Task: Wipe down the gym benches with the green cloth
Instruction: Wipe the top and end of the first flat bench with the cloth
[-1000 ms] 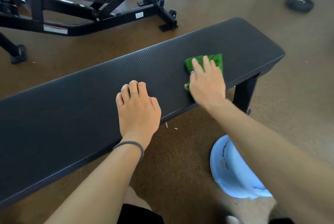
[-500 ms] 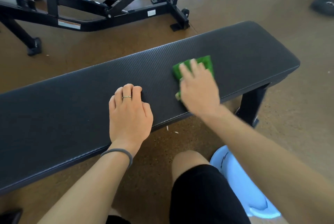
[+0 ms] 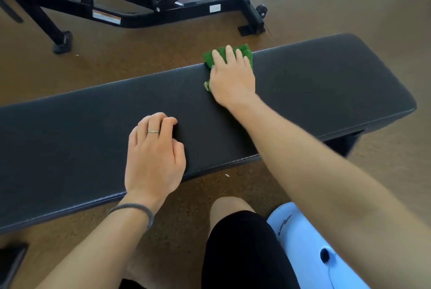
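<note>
Nearest, a bent knee (image 3: 229, 207) in black shorts (image 3: 245, 253) is seen at the bottom, with a pale blue object (image 3: 310, 253) just beside it on the right; what that object is cannot be told. A dark object (image 3: 10, 263) is cut off at the lower left corner. All of these are set over a brown floor (image 3: 349, 8).

Beyond the knee, a black padded bench (image 3: 326, 92) is laid across the view from lower left to upper right. The left hand (image 3: 154, 160) is rested on the bench near its front edge, palm down, with the fingers curled under at the tips and nothing held in them. A ring (image 3: 153, 131) is worn on one finger and a grey band (image 3: 135, 210) is worn round the wrist.

Farther along, the right hand (image 3: 231, 78) is pressed flat on the green cloth (image 3: 246, 51), its fingers spread and nearly straight over it rather than wrapped round it. The cloth is spread on the bench at the far edge, to the right of the middle, and is mostly covered by the hand, with green showing past the fingertips and by the thumb.

Farthest, the black steel frame (image 3: 144, 15) of another bench is stood on the floor, well apart from the padded one.
</note>
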`<state>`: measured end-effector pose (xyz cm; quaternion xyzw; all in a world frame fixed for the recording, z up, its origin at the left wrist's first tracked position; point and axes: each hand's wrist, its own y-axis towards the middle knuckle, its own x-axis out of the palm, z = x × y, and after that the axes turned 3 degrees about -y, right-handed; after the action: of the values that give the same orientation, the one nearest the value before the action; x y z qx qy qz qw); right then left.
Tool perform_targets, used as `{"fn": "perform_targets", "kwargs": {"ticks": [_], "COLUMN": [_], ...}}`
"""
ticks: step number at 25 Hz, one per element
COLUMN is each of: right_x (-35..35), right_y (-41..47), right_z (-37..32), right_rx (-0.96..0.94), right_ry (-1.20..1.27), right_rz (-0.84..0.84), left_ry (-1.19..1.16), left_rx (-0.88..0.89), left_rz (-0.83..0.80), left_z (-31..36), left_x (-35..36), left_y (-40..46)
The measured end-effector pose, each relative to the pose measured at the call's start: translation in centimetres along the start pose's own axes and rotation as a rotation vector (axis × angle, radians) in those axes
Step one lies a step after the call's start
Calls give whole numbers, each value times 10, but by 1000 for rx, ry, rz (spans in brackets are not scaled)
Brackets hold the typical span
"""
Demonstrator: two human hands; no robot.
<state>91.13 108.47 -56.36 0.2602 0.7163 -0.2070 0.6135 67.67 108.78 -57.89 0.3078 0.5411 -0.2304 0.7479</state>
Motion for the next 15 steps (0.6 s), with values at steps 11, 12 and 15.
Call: {"fn": "perform_targets", "kwargs": {"ticks": [11,12,15], "right_x": [-11,-16,-15], "right_y": [26,29,6], "right_z": [81,105,87], "right_rx": [-64,86,169], "right_ry": [-89,-54,-79], "right_rz": [-33,-4,61], "left_ry": [-13,-9,-6], "left_rx": [10,12,7], "left_rz": [11,15,10], "left_z": [0,0,1], "left_x": [2,3,1], "left_y": [0,0,0]}}
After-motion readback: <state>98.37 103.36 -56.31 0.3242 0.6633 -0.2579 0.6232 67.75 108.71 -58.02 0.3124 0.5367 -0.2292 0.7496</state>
